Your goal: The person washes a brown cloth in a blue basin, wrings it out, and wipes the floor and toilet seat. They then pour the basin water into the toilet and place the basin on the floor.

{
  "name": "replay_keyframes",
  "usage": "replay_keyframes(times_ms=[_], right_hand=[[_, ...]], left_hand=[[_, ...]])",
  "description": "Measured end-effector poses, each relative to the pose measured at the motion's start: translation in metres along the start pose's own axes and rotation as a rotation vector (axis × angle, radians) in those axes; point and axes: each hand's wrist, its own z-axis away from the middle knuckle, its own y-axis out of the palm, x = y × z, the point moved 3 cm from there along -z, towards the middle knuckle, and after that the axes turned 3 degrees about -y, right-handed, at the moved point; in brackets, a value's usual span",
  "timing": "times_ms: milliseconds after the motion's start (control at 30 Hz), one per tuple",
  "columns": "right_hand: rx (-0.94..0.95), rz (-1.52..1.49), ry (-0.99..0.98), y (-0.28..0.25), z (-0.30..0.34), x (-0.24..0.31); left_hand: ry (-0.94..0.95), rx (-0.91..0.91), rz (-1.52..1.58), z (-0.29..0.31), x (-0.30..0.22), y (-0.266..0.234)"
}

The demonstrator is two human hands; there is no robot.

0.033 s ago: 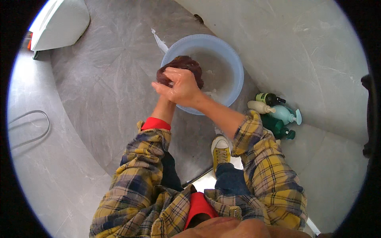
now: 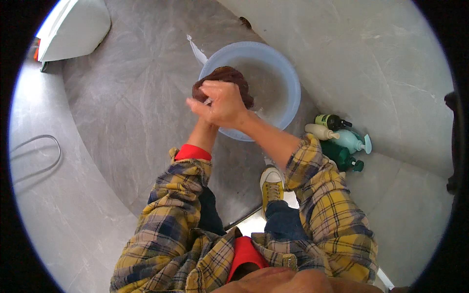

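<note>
A dark reddish-brown cloth [image 2: 228, 77] is bunched up over the left part of a light blue round basin [image 2: 292, 80] that holds cloudy water. My right hand [image 2: 222, 102] reaches across to the left, fingers curled together against the near side of the cloth. It looks wet. Under it comes my left hand, of which only the wrist [image 2: 204, 131] shows plainly; its fingers are hidden behind the right hand and the cloth. A little whitish foam seems to show between the hands.
Several pump bottles [image 2: 348, 140] stand by the wall to the right of the basin. A white fixture [image 2: 80, 29] is at the far left. A bent metal bar [image 2: 59, 149] lies at the left edge. My yellow shoe [image 2: 271, 188] is on the grey floor [image 2: 132, 97] below the basin.
The cloth bulges slightly more to the right. My right hand has barely shifted and is a little blurred; the basin stays put.
</note>
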Motion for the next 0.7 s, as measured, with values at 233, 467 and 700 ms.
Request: replay_keyframes(times_ms=[233,467,700], right_hand=[[-0.141,0.283,0.196,-0.026,-0.036,-0.087],[-0.03,0.552,0.615,-0.075,0.037,-0.177],[0.141,0.69,0.949,-0.073,0.086,-0.188]], left_hand=[[0.131,-0.208,-0.286,0.024,0.009,0.051],[0.145,-0.113,-0.682,0.023,-0.008,0.061],[0.221,-0.223,-1.049,-0.002,-0.026,-0.015]])
